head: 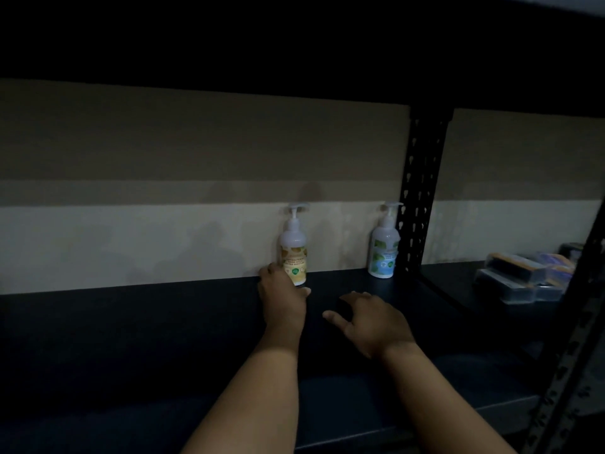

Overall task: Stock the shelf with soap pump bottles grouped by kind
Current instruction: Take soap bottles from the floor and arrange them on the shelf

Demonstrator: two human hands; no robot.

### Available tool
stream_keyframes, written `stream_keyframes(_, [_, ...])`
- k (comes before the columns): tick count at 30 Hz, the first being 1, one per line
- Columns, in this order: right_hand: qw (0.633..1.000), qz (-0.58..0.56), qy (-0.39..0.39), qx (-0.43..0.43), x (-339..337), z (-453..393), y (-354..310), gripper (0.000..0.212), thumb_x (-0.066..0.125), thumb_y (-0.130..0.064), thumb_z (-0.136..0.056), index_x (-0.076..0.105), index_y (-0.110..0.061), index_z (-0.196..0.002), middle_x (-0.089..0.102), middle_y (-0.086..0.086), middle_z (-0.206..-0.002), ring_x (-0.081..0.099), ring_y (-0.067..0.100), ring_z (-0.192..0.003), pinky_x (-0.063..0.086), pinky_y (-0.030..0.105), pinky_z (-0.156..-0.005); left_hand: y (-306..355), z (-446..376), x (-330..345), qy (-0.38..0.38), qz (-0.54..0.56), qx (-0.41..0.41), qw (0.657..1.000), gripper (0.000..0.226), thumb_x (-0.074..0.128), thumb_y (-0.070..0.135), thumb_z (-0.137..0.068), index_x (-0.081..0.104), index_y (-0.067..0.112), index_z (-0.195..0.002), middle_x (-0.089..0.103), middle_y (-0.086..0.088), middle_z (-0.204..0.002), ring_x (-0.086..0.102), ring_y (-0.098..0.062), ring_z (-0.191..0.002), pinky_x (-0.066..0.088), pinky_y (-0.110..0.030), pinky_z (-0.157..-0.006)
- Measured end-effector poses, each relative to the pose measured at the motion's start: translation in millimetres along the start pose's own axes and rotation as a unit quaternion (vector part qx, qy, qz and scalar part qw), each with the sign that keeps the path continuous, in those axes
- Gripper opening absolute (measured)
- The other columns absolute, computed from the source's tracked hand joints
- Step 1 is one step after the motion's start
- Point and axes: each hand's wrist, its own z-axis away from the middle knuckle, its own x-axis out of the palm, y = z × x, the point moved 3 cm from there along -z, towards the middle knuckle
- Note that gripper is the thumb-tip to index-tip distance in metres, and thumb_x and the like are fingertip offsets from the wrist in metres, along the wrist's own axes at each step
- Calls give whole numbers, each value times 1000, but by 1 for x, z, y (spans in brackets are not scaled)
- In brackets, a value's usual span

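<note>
1. Pretty dim in here, but the left hand (282, 294) is wrapped round the base of the white pump bottle with the yellow label (293, 249), fingers on its left side and thumb under its right. The bottle stands upright at the back of the dark shelf board (131, 329), against the pale wall.
2. The right hand (370, 319) rests palm-down on the shelf just right of that, fingers loosely spread. Something dark may be under the fingertips, can't tell.
3. Further right, a white pump bottle with a blue-green label (383, 249) stands upright beside the black perforated metal upright (422, 191), well apart from both hands.
4. Key bit, I'd say: the left hand is on the yellow one, so it does any nudging.
5. Count: 2 bottles, 1 of each kind.
</note>
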Motion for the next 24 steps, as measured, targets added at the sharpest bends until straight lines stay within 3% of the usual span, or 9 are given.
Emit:
stream_keyframes(3, [1000,24,12,14,-7,11,-5,63,40,-72,-95,58,-27,-135,62,0,-134,59,23,-119,51,36,-90,3,30,-9,-31,-31,31,999,60,83,13,-83,53,6,-134,53,-13,-134,56,-31,-125,49,-39,-102])
stream_keyframes(5, [999,8,-6,33,-7,20,-4,60,41,-68,-97,57,-27,-137,59,2,-140,56,25,-126,50,39,-97,6,53,-16,-69,-38,50,996,55,77,14,-90,52,8,-139,52,-12,-138,55,-29,-127,49,-38,-103])
stream_keyframes(7, [998,-13,-28,46,-5,35,-4,60,39,-63,-100,49,-28,-147,43,2,-156,38,27,-144,38,41,-113,9,77,-25,-115,-50,71,990,51,72,16,-94,53,9,-141,54,-11,-142,56,-28,-129,48,-35,-103])
stream_keyframes(9, [998,-19,-36,46,-5,55,-4,58,37,-58,-103,43,-27,-152,31,3,-163,25,27,-151,28,39,-120,12,103,-35,-155,-56,105,981,48,68,19,-97,54,11,-142,58,-10,-141,57,-26,-129,47,-31,-102])
stream_keyframes(15, [999,-12,13,29,-22,145,-16,49,36,-40,-108,45,-17,-151,38,11,-159,33,25,-145,26,34,-116,23,187,-73,-200,-22,140,969,32,71,15,-95,71,15,-126,73,-3,-122,68,-17,-114,51,-21,-93])
stream_keyframes(17, [999,-12,25,21,-25,174,-20,45,36,-35,-108,48,-14,-146,40,10,-157,36,24,-143,27,33,-115,26,210,-83,-204,-11,151,967,26,71,9,-93,75,15,-118,76,-2,-114,69,-15,-109,48,-16,-87])
stream_keyframes(20, [999,-34,30,22,-27,212,-20,41,45,-30,-104,51,-11,-140,45,9,-152,43,25,-138,32,33,-113,25,243,-97,-192,4,156,969,31,73,8,-92,73,14,-122,75,-3,-118,69,-15,-113,46,-15,-91])
stream_keyframes(24, [991,-105,33,73,-15,266,-1,48,53,-40,-101,53,-12,-139,63,12,-131,61,30,-119,52,37,-93,4,293,-103,-173,21,162,971,40,73,9,-92,67,11,-131,68,-4,-130,62,-19,-124,39,-15,-99])
